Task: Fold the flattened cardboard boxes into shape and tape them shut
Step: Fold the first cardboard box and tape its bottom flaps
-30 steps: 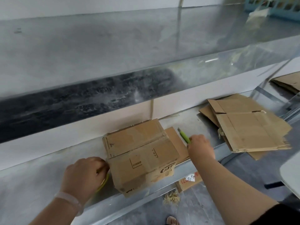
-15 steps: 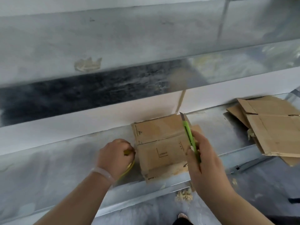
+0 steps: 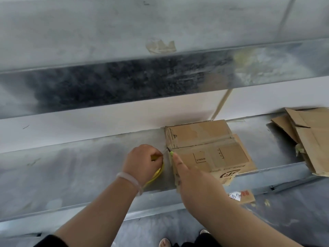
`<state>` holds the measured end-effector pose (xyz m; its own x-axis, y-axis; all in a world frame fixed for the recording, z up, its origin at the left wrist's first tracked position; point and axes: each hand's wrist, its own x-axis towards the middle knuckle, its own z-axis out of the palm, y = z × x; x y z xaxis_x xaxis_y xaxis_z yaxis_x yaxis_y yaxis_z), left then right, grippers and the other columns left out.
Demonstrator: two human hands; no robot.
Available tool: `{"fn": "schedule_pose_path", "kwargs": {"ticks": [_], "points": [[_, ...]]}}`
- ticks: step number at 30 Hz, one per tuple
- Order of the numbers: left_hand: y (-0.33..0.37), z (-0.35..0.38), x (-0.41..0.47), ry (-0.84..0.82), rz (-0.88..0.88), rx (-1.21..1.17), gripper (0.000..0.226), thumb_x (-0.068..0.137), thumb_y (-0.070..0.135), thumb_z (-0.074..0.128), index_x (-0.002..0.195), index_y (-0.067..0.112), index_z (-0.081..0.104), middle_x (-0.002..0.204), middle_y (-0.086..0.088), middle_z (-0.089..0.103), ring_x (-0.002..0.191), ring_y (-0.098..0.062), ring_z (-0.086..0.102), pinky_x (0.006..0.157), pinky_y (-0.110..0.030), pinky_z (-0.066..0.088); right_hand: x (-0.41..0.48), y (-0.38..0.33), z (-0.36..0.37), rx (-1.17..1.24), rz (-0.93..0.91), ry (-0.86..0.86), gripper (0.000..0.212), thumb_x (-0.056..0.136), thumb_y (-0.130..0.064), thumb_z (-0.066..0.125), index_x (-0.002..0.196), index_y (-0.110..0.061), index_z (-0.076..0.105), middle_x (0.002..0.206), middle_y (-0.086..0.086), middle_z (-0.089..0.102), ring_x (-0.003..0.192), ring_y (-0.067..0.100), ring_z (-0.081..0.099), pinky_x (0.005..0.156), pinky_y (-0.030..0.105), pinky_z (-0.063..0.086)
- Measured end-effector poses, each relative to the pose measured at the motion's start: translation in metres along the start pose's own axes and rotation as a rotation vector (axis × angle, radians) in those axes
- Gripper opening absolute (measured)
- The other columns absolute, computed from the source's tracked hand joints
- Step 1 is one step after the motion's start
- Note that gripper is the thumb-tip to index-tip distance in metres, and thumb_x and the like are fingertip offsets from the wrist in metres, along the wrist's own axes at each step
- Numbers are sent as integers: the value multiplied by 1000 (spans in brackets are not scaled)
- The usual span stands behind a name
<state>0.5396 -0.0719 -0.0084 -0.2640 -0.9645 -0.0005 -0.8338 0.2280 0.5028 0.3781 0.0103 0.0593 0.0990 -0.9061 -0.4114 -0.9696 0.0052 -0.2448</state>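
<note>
A folded cardboard box (image 3: 210,148) sits on the metal shelf (image 3: 80,168), its top flaps closed with clear tape along the seam. My left hand (image 3: 144,161) grips a yellow tape roll (image 3: 154,174) just left of the box, a strip of clear tape stretched from it to the box's left edge. My right hand (image 3: 192,177) holds a green utility knife (image 3: 171,153); its blade tip meets the tape at the box's upper left corner. Most of the knife is hidden under my hand.
A pile of flattened cardboard boxes (image 3: 309,136) lies on the shelf at the right. A higher metal shelf (image 3: 124,32) overhangs the work area. A cardboard scrap with a label (image 3: 242,196) lies on the floor below. My feet (image 3: 165,242) show at the bottom.
My right hand has brought the green knife from the box's right side across to its left edge, against the tape. My left hand keeps gripping the tape roll beside the box.
</note>
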Motion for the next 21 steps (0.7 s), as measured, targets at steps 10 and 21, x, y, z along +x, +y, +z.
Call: {"fn": "schedule_pose_path", "kwargs": {"ticks": [10, 21], "points": [[7, 6, 0, 32, -6, 9, 28, 79, 48, 45, 65, 31, 61, 73, 14, 55, 72, -8, 54, 65, -36, 51, 5, -22, -5, -13, 17, -124, 85, 95, -3, 40, 154, -30, -15, 122, 11, 57, 99, 28, 62, 72, 37, 49], [11, 4, -2, 71, -38, -47, 17, 85, 36, 60, 81, 26, 73, 94, 11, 54, 82, -9, 55, 73, -32, 51, 14, -30, -5, -97, 59, -170, 80, 97, -3, 36, 155, -21, -16, 123, 14, 60, 105, 32, 61, 71, 38, 43]]}}
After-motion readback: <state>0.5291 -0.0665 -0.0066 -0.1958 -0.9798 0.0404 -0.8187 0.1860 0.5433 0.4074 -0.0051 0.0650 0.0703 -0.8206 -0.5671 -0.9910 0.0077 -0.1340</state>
